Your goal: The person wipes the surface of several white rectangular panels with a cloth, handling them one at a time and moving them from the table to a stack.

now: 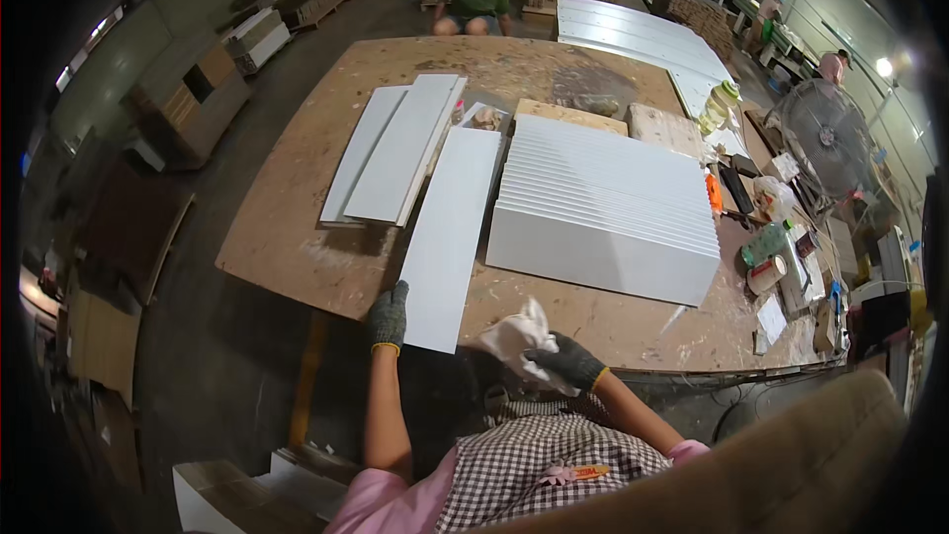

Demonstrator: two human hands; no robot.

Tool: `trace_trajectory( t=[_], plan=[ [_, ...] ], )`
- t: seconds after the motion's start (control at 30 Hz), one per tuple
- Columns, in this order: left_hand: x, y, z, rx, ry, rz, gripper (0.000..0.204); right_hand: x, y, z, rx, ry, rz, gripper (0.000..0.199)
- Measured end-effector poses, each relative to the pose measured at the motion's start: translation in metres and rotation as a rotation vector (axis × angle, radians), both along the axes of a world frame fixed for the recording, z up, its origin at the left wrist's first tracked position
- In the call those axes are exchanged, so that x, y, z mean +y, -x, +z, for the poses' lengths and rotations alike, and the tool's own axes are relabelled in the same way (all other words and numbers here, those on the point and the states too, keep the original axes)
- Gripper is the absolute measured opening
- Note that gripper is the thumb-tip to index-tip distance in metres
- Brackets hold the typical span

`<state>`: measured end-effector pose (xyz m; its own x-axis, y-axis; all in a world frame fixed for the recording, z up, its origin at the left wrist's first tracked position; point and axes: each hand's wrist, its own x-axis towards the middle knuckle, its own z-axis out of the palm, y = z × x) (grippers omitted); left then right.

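My left hand [388,316], in a dark grey knit glove, grips the near left edge of a long white board [451,237]. The board lies lengthwise on the worktable, and its near end juts past the table edge. My right hand [569,362], gloved alike, is closed on a crumpled white rag [516,338] just off the table edge, right of the board's near end. Two more white boards [405,150] lie overlapping to the left. On the right, a stepped stack of several white boards [605,208] fans away from me.
Bottles [766,244], a tape roll [766,275] and small tools crowd the right side of the brown worktable [287,237]. Beyond them stands a large fan [825,138]. A person in a green shirt [473,2] is low behind the far edge. White panels [643,44] lie at the far right.
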<state>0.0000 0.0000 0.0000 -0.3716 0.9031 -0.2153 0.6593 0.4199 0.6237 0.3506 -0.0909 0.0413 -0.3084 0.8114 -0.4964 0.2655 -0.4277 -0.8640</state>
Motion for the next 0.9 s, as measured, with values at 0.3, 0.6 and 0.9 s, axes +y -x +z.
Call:
trace_trajectory(
  t=[0.3, 0.6, 0.9],
  plan=[
    [0.012, 0.009, -0.025, 0.463, -0.113, -0.247, 0.047, -0.037, -0.111, -0.049, -0.103, -0.052, -0.393, 0.071],
    [-0.003, -0.028, 0.019, 0.841, -0.23, -0.173, 0.026, -0.039, -0.216, -0.001, -0.421, -0.256, -0.609, 0.071],
    [0.04, -0.162, 0.002, -0.396, -0.454, -0.309, 0.059, 0.01, -0.327, -0.061, -0.543, -0.645, -1.091, 0.068]
  ],
)
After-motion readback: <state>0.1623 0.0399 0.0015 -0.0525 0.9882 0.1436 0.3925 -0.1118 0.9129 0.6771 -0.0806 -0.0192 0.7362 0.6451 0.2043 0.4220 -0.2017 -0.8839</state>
